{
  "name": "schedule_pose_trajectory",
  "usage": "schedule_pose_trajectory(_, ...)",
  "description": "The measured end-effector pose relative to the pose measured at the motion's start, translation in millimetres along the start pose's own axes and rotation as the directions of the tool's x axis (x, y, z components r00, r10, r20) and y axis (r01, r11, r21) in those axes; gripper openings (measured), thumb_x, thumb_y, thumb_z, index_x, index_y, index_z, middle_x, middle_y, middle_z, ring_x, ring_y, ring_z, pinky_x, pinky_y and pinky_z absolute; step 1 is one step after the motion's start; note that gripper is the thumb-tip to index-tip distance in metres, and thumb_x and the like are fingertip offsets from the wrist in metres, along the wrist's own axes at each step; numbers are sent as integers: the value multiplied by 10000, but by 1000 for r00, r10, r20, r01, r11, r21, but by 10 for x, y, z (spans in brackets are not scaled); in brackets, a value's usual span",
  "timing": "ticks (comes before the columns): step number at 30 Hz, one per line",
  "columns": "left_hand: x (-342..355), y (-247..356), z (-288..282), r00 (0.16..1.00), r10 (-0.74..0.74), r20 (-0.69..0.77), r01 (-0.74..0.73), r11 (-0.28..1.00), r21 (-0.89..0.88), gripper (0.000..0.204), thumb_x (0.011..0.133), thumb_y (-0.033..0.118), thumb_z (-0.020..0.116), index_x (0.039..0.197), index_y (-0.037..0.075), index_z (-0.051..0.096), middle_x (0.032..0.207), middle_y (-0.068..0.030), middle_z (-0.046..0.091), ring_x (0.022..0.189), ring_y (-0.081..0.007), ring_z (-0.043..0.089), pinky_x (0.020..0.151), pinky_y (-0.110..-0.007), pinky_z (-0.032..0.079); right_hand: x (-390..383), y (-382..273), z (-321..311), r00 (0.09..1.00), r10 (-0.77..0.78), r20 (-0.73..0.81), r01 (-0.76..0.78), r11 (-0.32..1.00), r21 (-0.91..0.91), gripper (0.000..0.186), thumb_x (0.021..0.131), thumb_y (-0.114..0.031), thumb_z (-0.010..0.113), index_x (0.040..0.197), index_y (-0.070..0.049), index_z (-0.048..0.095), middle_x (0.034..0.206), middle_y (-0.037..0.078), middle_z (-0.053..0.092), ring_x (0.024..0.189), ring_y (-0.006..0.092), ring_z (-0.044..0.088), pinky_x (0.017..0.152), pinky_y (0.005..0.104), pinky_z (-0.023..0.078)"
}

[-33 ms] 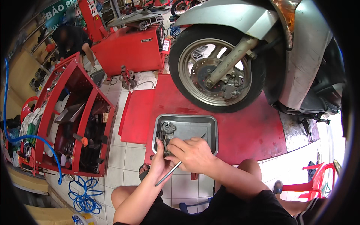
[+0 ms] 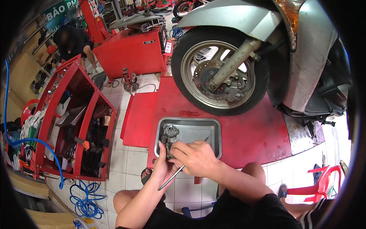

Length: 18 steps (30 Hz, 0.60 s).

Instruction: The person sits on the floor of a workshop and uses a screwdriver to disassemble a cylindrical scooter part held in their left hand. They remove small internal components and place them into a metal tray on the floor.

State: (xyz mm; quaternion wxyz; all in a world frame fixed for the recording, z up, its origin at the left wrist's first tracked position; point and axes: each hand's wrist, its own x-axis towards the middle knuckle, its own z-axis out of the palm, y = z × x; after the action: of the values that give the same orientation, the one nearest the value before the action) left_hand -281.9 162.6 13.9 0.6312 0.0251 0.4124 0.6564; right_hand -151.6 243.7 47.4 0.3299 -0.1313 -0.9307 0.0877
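Over the near left of a metal tray, my two hands are close together. My right hand is closed, with a thin dark metal rod in its grip. One end of the rod slants down toward my left wrist; the other, pointed end shows past the knuckles over the tray. Cupped below, my left hand has its thumb raised; the fingers curl round a small part mostly hidden by my right hand. Greasy metal engine parts lie along the left side of the tray.
The tray sits on a red lift platform under a scooter's front wheel. A red tool cart stands at left, with a coiled blue hose near it. A red plastic chair is at right. Another person sits far left.
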Motion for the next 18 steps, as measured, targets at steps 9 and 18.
schedule_pose_trajectory(9,35,11,-88,993,5,116,5,996,-83,531,1016,502,443,1227,22,529,1102,-89,613,935,-164,642,839,-331,577,-15,33,7,999,-17,32,18,999,-33,182,796,-246,723,845,-102,623,926,4,593,620,165,631,550,316,478)
schedule_pose_trajectory(18,77,-11,-122,995,30,92,-26,998,-49,554,993,519,486,1227,19,527,1117,-87,620,986,-162,639,906,-353,567,21,31,-56,997,26,78,-25,1000,-7,159,827,-229,685,867,-97,607,869,41,547,648,178,651,577,335,493)
